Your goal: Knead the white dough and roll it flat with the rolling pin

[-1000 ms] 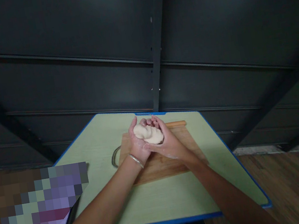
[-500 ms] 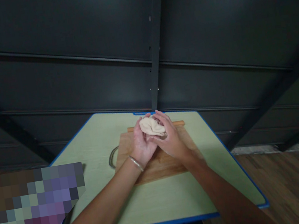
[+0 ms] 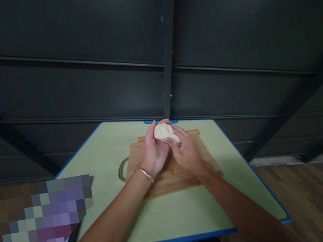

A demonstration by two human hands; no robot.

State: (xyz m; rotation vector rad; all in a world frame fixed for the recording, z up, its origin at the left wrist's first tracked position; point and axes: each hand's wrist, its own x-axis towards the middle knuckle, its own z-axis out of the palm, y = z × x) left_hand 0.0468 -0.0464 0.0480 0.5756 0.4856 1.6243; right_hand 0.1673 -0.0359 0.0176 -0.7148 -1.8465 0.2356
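Observation:
Between my two hands, above a wooden cutting board (image 3: 171, 183), is a pale lump of dough (image 3: 163, 131) with a fold across its top and a flap drawn out toward the lower right. My left hand (image 3: 154, 148) cups it from the left side, palm turned up, with a silver bangle on the wrist. From the right, my right hand (image 3: 187, 149) grips the flap, its thumb pressed on the dough. Some fingertips are hidden behind the lump.
A rolling pin (image 3: 193, 132) lies along the board's far edge, partly behind my hands. The board's metal handle (image 3: 121, 170) sticks out left. All rest on a pale green table (image 3: 183, 219) with blue edging. A pixelated object (image 3: 46, 229) sits at lower left; dark panels (image 3: 107, 88) rise behind.
The dough has turned and been folded between my hands, now looking rounder with a flap at lower right. My fingers have closed in around it.

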